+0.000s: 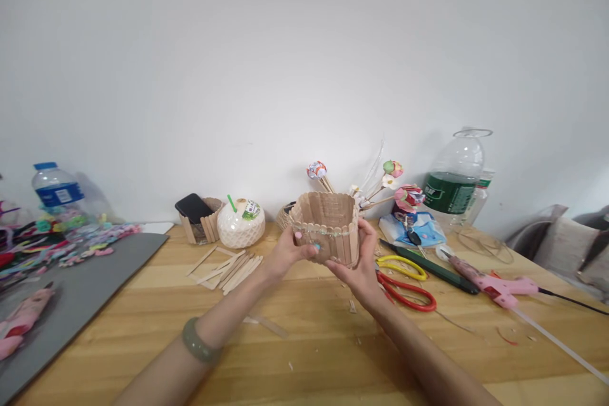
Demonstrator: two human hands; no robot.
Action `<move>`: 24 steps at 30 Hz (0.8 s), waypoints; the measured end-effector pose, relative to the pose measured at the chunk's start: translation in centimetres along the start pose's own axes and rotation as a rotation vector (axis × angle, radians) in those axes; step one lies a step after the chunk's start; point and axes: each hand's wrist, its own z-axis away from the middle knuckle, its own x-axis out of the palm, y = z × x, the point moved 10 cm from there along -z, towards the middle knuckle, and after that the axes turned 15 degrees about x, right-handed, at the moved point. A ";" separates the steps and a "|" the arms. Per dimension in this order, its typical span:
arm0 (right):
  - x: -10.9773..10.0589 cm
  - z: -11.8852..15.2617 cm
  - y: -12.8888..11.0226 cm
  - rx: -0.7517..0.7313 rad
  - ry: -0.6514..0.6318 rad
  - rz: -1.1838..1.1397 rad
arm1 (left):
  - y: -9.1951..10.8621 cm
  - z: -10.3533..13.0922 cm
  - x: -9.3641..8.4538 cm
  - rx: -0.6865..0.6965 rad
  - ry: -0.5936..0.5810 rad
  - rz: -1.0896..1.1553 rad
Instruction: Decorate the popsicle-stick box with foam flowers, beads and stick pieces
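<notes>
Between my two hands is a small basket made of popsicle sticks (333,228), raised a little over the wooden table and tilted so that its inside shows. My left hand (290,250) grips its left front side, thumb across the front wall. On the right, my right hand (359,266) wraps the side and lower corner, its thumb under the front edge. Small pink and blue spots show near the left thumb. Loose popsicle sticks (233,271) lie to the left of my left hand. Red-handled scissors or pliers (412,301) lie just right of my right hand.
A white coconut (242,225) with a green straw and a stick holder with a phone (194,208) stand behind. To the right lie a dark green cutter (431,268), a pink glue gun (499,284) and a large bottle (451,181). A grey mat (95,295) covers the left.
</notes>
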 end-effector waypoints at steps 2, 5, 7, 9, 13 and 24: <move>0.2 -0.1 0.0 -0.037 -0.022 0.043 | 0.3 -0.2 -0.3 0.027 -0.007 -0.002; 0.3 -0.2 -0.1 -0.090 -0.047 0.105 | 1.2 -0.5 -0.3 0.064 -0.028 -0.015; 0.3 -0.3 -0.3 -0.122 -0.046 0.143 | 1.8 -0.7 -0.1 0.075 -0.055 -0.028; 0.3 -0.2 -0.7 -0.145 -0.042 0.177 | 2.5 -0.9 0.2 0.090 -0.077 -0.044; 0.4 -0.1 -1.2 -0.157 -0.046 0.219 | 3.6 -0.8 0.4 0.164 -0.072 -0.103; 0.4 0.1 -1.4 -0.188 -0.043 0.253 | 7.0 -0.1 1.5 0.535 -0.097 -0.567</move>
